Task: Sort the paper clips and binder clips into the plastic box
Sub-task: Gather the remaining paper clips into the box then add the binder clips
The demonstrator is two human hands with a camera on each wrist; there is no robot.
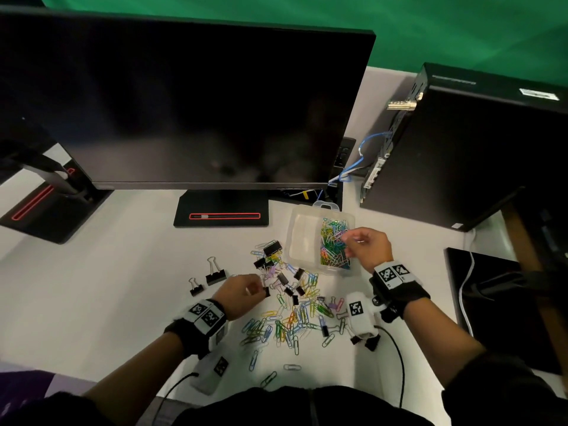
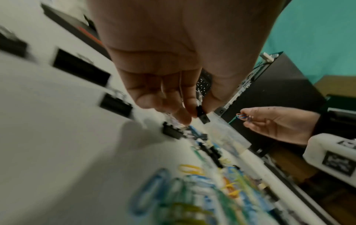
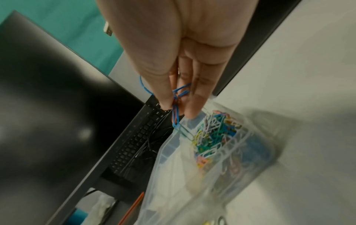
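A clear plastic box (image 1: 299,238) stands on the white desk, its right compartment full of coloured paper clips (image 1: 335,244), its left compartment bare. My right hand (image 1: 358,241) hovers over the right compartment and pinches a few paper clips (image 3: 176,106) that dangle above the box (image 3: 173,152). My left hand (image 1: 252,287) pinches a small black binder clip (image 2: 202,115) just above the mixed pile of paper clips and binder clips (image 1: 292,309). Two larger binder clips (image 1: 215,273) stand apart to the left.
A dark monitor (image 1: 190,103) on its stand (image 1: 221,212) fills the back of the desk. A black computer case (image 1: 461,142) with a blue cable (image 1: 356,161) stands at the back right. A black pad (image 1: 498,302) lies at the right edge.
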